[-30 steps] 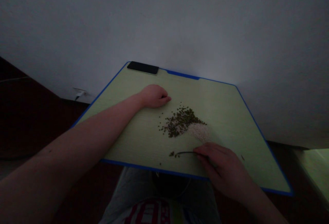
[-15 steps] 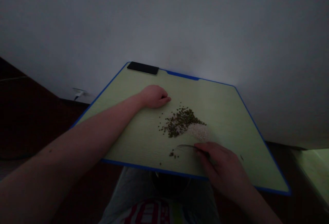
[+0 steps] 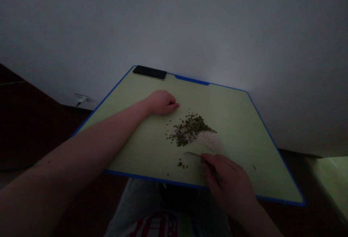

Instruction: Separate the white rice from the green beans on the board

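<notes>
My left hand [image 3: 162, 103] rests on the pale tabletop beyond the dark pile, fingers curled into a loose fist with nothing showing in it. In my right hand [image 3: 230, 177], near the front edge, is a thin curved metal utensil [image 3: 192, 154] that looks like a fork; its handle is wrapped by my fingers. Its tip points left, just above a few stray dark green beans [image 3: 180, 164]. Farther in lies a spread heap of green beans [image 3: 191, 128], touching a mound of whitish grains like rice [image 3: 210, 140].
The small table [image 3: 231, 103] has a blue rim and stands against a grey wall [image 3: 174, 23]. A black phone [image 3: 149, 72] lies at its far left corner. A plug [image 3: 82, 100] sits low on the wall at left. A small dark sliver [image 3: 254, 167] lies at right.
My right hand has drawn slightly left and toward me with the fork-like utensil. My left hand stays in place, and the heaps look the same.
</notes>
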A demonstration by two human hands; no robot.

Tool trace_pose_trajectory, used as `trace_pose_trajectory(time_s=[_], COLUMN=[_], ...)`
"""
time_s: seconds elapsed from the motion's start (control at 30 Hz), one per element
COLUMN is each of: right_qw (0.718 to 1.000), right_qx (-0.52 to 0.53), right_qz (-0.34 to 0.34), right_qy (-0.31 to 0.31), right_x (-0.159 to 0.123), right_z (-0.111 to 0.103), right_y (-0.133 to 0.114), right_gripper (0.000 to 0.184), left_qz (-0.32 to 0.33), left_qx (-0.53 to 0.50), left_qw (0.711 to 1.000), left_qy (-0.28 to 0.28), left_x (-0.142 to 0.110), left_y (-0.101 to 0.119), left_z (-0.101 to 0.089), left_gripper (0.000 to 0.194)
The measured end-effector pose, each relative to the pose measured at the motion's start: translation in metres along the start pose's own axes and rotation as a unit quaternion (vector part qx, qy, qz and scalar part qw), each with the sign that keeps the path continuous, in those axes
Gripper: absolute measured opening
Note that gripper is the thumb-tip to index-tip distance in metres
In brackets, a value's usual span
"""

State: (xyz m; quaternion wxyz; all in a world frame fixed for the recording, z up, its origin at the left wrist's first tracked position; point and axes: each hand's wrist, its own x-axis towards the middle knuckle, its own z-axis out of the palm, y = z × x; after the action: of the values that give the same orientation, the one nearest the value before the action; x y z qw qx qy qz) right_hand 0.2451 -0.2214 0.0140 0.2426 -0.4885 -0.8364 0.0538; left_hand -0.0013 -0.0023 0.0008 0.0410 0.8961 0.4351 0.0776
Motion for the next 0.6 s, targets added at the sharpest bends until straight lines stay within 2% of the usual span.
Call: trace_pose_trajectory(time_s=[0.43,0.5,0.6], right_qw=[0.994,0.997,0.999], right_qx=[-0.075,-0.057,-0.009], right_qz=[0.060,0.036,-0.043], right_qy=[0.050,0.047,0.006], right_x=[0.000,0.003,0.017], right_z=[-0.012,-0.019,-0.028], right_y=[0.028,0.034,0.042], right_gripper=[0.024,0.022,0.020], left_qz=[0.001,0.000,0.001], left_qx=[-0.009,-0.007,-0.003], left_qw=[1.000,1.000,1.000], left_qy=[-0.002,0.000,0.001], left_x=[0.000,0.000,0.000], left_y=[0.001,0.001,0.001], left_z=[-0.001,-0.001,-0.001], left_gripper=[0.047,0.048,0.048])
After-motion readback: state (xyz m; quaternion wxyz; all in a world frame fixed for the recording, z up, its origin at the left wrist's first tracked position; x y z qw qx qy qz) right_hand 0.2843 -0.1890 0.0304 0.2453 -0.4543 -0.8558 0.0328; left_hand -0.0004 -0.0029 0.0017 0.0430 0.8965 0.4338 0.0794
